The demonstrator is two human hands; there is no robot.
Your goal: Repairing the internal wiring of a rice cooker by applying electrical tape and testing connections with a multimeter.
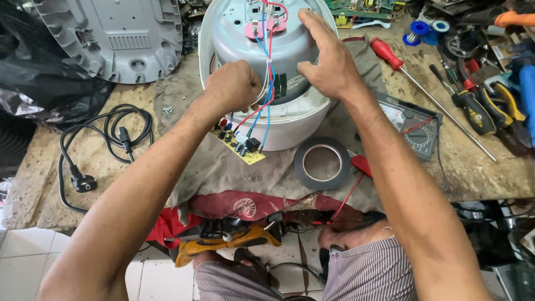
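Both hands work inside the upturned cooker (290,120) on the bench (89,150). Left hand (231,89) is clenched in a grip on the wires (267,83), which run up and away from it toward the base and down to the board (239,145) just below. Right hand (329,61) lies open, flat on the inner shell just beside.

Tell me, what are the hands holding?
The left hand pinches the wires inside the opened rice cooker. The right hand steadies its metal inner shell.
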